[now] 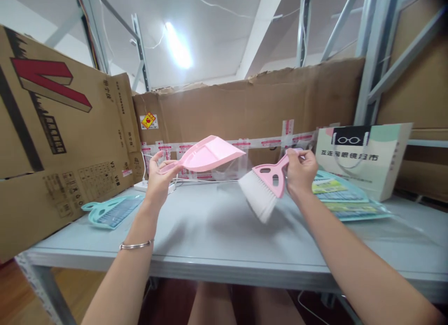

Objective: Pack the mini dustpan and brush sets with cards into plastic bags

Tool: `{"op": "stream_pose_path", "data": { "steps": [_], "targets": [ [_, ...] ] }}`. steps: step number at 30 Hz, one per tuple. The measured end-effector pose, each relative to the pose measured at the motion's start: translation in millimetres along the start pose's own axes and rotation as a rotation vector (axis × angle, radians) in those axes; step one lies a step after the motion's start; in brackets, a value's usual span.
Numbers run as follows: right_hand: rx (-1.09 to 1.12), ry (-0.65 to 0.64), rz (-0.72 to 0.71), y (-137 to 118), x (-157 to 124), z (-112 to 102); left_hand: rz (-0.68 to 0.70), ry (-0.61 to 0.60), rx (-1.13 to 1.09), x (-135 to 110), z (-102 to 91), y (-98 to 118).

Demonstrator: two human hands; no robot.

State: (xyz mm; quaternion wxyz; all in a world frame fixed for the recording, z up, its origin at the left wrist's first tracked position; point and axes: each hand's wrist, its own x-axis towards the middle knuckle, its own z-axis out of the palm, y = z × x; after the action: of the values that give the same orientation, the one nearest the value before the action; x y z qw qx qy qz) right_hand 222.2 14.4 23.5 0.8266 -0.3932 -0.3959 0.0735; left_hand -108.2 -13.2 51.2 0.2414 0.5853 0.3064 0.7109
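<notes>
A pink dustpan (212,155) is held by its handle in my left hand (160,173), its wide lip pointing right and raised above the table. My right hand (301,172) is closed around the handle of a pink hand brush (268,173). The brush's white bristles (257,197) point down and to the left, above the tabletop. Pan and brush are apart, with the brush lower and to the right. A silver bangle circles my left wrist.
On the grey table (210,236), a teal dustpan and brush set (112,210) lies left; packaged teal sets (353,201) lie right, before a paper bag (360,157). A white power strip (142,186) sits behind. Cardboard boxes (70,143) flank the left; a cardboard sheet (252,101) stands behind.
</notes>
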Motion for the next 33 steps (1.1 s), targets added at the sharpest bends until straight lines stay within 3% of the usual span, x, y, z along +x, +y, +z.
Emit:
{"op": "stream_pose_path", "data": {
  "steps": [3, 7, 12, 16, 23, 29, 33],
  "targets": [
    [0.198, 0.001, 0.194, -3, 5, -1, -0.04, -0.014, -0.096, 9, 20.3, 8],
    [0.437, -0.239, 0.408, -16, 4, -1, -0.077, -0.028, -0.27, 17, 46.3, 10],
    [0.495, -0.484, 0.317, -34, -3, -2, -0.214, -0.226, -0.329, 11, 71.7, -5],
    [0.453, -0.581, 0.265, -41, -16, 4, -0.353, -0.34, -0.317, 0, 85.6, -22],
    [0.114, -0.828, 0.273, -43, -47, 35, -0.492, -0.513, -0.44, -10, 93.7, -42],
    [-0.077, -0.709, 0.15, -43, -65, 48, -0.556, -0.542, -0.479, -18, 97.5, -50],
    [-0.18, -0.651, 0.009, -39, -70, 49, -0.528, -0.595, -0.47, -27, 101.5, -48]
  ]
}}
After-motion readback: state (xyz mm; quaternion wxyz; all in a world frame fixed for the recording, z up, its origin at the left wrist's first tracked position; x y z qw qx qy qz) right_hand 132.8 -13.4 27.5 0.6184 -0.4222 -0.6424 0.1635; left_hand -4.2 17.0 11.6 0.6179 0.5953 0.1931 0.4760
